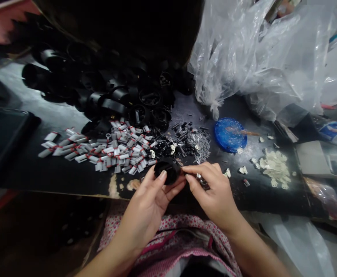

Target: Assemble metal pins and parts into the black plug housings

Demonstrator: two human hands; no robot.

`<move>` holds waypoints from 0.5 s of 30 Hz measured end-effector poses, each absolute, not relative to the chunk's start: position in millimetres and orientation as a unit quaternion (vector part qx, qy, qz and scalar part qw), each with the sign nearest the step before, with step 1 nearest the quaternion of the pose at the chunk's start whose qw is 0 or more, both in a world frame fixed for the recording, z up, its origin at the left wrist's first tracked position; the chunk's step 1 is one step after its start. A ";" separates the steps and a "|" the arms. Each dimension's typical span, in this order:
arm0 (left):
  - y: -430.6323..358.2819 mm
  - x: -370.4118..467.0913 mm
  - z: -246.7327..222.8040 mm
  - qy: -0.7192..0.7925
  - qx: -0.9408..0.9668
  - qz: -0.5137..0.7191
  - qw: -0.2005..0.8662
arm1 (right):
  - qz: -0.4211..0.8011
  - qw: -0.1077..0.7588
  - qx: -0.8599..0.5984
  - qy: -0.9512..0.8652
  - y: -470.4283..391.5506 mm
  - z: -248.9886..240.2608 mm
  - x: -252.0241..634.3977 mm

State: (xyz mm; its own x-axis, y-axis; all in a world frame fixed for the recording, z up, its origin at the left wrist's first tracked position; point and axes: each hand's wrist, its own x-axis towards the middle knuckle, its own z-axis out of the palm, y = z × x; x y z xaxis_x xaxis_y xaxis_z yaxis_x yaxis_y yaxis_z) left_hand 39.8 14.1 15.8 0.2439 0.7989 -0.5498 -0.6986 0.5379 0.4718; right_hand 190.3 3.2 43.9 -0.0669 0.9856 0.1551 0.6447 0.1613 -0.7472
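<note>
My left hand [152, 192] is wrapped round a black round plastic housing [167, 172], its open mouth tilted up toward me and the thumb over its rim. At the housing's right side, my right hand [211, 188] has thumb and forefinger pinched together, but the small thing at their tips is too hidden to name. Something silvery and metallic [202, 180] shows in the curl of that hand. Just beyond the hands lie grey cylindrical pieces with red bands [122, 148], small black springs and parts [182, 142], and a heap of thin grey pieces [200, 144].
Many black housings [99, 88] are piled at the back left. A blue round lid [230, 134] with a brownish stick [247, 133] lies right of centre. Cream-coloured small parts [276, 167] are heaped farther right. Clear plastic bags [228, 50] hang over the back right.
</note>
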 end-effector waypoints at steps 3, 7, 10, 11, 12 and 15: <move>12.9 43.4 18.6 0.375 0.034 0.479 0.793 | 0.278 0.377 -0.594 -0.654 -1.0 39.4 187.8; 6.7 46.3 19.4 0.385 0.048 0.507 0.770 | 0.248 0.403 -0.621 -0.625 -1.3 37.4 184.6; 1.6 45.1 17.4 0.392 0.094 0.519 0.753 | 0.200 0.394 -0.626 -0.642 -1.1 39.7 182.7; 0.5 44.3 16.6 0.399 0.105 0.520 0.748 | 0.185 0.389 -0.623 -0.653 -1.2 40.9 182.5; -0.3 43.4 15.7 0.406 0.113 0.520 0.743 | 0.171 0.384 -0.619 -0.664 -1.4 42.2 182.6; -0.3 40.7 13.9 0.420 0.123 0.507 0.743 | 0.163 0.379 -0.612 -0.675 -2.7 47.1 184.4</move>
